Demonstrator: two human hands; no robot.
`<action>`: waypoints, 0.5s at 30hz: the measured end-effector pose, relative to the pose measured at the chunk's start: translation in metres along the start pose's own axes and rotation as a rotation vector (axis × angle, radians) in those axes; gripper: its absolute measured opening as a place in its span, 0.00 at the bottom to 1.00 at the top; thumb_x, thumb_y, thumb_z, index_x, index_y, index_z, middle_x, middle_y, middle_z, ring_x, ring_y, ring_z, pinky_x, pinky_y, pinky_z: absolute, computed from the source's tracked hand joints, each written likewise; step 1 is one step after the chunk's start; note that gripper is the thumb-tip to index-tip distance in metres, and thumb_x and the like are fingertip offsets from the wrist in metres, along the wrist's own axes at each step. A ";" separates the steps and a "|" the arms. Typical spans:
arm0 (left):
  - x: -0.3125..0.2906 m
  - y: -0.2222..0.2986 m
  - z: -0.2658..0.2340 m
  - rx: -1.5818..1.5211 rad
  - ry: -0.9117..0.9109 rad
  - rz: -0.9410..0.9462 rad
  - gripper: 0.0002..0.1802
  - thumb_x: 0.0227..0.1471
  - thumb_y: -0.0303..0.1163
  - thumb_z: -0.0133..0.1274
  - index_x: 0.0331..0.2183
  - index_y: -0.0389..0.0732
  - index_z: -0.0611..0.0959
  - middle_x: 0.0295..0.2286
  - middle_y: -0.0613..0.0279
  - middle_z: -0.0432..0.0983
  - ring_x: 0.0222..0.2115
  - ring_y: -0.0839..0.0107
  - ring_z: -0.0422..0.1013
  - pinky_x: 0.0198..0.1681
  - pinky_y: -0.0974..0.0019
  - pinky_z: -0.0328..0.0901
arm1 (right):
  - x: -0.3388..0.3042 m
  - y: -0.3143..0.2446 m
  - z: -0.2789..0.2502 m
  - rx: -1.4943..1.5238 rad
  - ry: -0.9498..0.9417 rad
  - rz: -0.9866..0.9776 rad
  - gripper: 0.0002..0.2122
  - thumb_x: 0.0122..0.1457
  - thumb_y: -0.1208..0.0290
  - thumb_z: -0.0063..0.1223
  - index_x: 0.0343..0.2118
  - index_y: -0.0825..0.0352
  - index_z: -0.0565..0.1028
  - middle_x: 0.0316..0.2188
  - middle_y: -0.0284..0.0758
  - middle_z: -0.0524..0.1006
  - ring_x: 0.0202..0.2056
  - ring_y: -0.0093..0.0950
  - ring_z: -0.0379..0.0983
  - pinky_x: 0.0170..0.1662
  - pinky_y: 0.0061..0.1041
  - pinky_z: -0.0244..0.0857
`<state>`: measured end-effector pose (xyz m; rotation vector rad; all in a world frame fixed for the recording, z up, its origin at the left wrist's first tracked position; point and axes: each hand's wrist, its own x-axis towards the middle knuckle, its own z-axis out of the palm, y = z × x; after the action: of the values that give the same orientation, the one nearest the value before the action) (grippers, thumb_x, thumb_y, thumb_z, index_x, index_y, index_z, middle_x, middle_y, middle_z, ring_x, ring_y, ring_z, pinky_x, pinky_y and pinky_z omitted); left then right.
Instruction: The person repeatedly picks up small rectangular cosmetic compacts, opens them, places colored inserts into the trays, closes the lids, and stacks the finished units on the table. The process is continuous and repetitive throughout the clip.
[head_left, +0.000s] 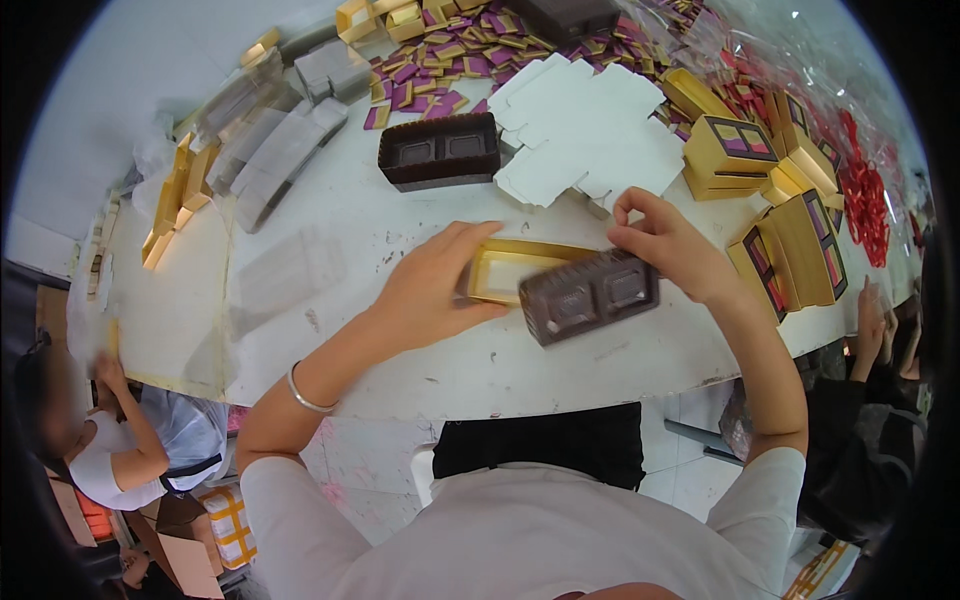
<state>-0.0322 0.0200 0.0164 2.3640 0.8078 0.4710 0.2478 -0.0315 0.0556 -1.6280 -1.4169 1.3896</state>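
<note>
My left hand (pixel 428 283) grips the left end of an open gold box (pixel 490 285), with the thumb along the near side and the fingers at the far side. In my right hand (pixel 672 243), thumb and finger pinch the upper right corner of a dark brown plastic tray (pixel 588 297) with two square recesses. The tray is tilted, slightly blurred, and hides the right part of the gold box. Beyond the box stands another dark brown tray (pixel 440 150). White flat cardboard pieces (pixel 590 125) lie in a pile to its right.
Finished-looking gold boxes (pixel 730 160) stand at the right, beside red ribbon (pixel 865 195). Small purple and gold packets (pixel 450 60) are heaped at the back. Clear plastic sleeves (pixel 290 160) and gold box parts (pixel 175 200) lie at the left. People sit at both sides.
</note>
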 end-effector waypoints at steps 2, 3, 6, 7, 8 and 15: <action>0.011 0.007 0.013 0.075 0.001 0.101 0.43 0.35 0.43 0.66 0.52 0.40 0.66 0.38 0.57 0.66 0.33 0.60 0.68 0.35 0.64 0.64 | 0.018 0.011 0.002 -0.112 0.041 0.003 0.10 0.57 0.59 0.50 0.30 0.58 0.66 0.20 0.23 0.66 0.19 0.11 0.55 0.18 0.13 0.46; 0.015 0.011 0.017 0.102 0.005 0.095 0.42 0.35 0.43 0.65 0.52 0.40 0.66 0.37 0.57 0.66 0.32 0.60 0.68 0.34 0.64 0.64 | 0.020 0.012 -0.003 -0.108 0.090 0.034 0.10 0.58 0.59 0.50 0.30 0.58 0.66 0.20 0.23 0.67 0.19 0.11 0.55 0.17 0.14 0.47; 0.024 0.021 0.024 0.173 0.024 0.104 0.41 0.35 0.43 0.65 0.51 0.41 0.67 0.33 0.57 0.64 0.29 0.60 0.66 0.32 0.61 0.63 | 0.021 0.016 -0.032 -0.131 0.250 0.116 0.13 0.58 0.55 0.50 0.29 0.60 0.66 0.21 0.25 0.67 0.18 0.12 0.57 0.16 0.15 0.52; 0.024 0.022 0.029 0.158 0.051 0.091 0.42 0.35 0.43 0.65 0.51 0.41 0.66 0.33 0.57 0.64 0.29 0.60 0.66 0.31 0.61 0.63 | 0.019 0.013 -0.030 -0.165 0.246 0.105 0.13 0.58 0.55 0.50 0.28 0.60 0.66 0.20 0.25 0.67 0.18 0.12 0.57 0.17 0.16 0.52; 0.022 0.022 0.034 0.142 0.077 0.078 0.42 0.35 0.43 0.65 0.51 0.41 0.66 0.33 0.57 0.64 0.28 0.61 0.66 0.30 0.61 0.63 | 0.016 0.008 -0.026 -0.200 0.242 0.095 0.14 0.59 0.56 0.49 0.27 0.61 0.66 0.20 0.25 0.67 0.19 0.13 0.57 0.18 0.17 0.52; 0.016 0.020 0.041 0.102 0.075 0.115 0.38 0.33 0.41 0.66 0.48 0.45 0.70 0.32 0.59 0.63 0.28 0.62 0.66 0.29 0.62 0.63 | 0.002 -0.019 0.011 -0.519 0.094 -0.094 0.12 0.61 0.66 0.46 0.27 0.71 0.67 0.21 0.34 0.66 0.24 0.22 0.54 0.27 0.23 0.55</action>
<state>0.0092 0.0003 0.0001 2.5101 0.7490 0.5820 0.2304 -0.0267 0.0686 -1.8759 -1.8759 0.9211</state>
